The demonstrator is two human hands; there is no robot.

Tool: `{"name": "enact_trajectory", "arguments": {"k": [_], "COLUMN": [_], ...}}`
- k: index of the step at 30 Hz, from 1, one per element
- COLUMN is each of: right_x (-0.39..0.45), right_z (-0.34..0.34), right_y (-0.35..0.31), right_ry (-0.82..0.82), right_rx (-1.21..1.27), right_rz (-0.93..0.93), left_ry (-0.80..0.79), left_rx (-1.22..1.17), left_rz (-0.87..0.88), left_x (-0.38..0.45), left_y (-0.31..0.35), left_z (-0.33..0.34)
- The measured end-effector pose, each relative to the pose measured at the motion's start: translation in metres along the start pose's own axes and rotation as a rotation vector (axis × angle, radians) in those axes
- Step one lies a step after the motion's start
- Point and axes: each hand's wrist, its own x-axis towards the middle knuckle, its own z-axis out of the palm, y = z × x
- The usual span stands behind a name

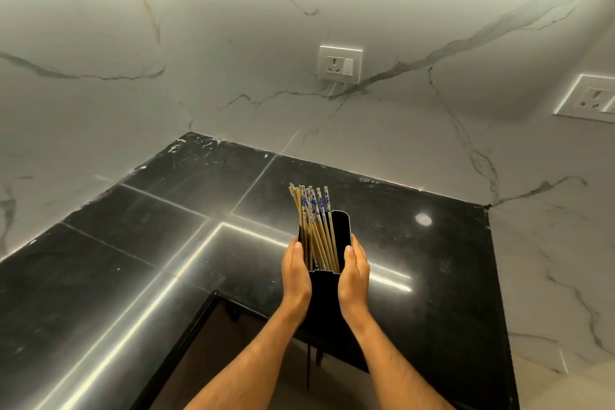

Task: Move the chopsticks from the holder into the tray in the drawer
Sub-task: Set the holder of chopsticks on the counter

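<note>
A black rectangular chopstick holder (341, 230) stands on the dark countertop (149, 243) near its inner corner edge. Several wooden chopsticks (314, 226) with blue-and-white patterned tops lean toward the holder's left side and stick out above its rim. My left hand (295, 276) grips the holder's left wall, thumb on the rim. My right hand (354, 276) grips the right wall the same way. No drawer or tray is in view.
The polished black L-shaped countertop runs left and back to white marble walls. One wall socket (340, 64) is behind the holder, another socket (590, 100) on the right wall. Below the counter edge is a dark cabinet front (206, 343).
</note>
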Motion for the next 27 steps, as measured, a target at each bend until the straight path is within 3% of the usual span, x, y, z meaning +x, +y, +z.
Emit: {"name": "enact_trajectory", "arguments": {"k": [9, 20, 27], "right_x": [-0.099, -0.347, -0.507], "right_z": [0.091, 0.204, 0.243], "right_y": [-0.026, -0.010, 0.011], "right_ry": [-0.268, -0.715, -1.026], "right_rx": [0.018, -0.007, 0.003], "right_rz": [-0.078, -0.124, -0.028], "left_ry": [0.266, 0.699, 0.974], "left_rx": [-0.072, -0.118, -0.120], "left_rz": [0.047, 0.019, 0.023], "left_x": [-0.045, -0.197, -0.319], "left_y": [0.042, 0.051, 0.040], "left_z": [-0.130, -0.372, -0.497]}}
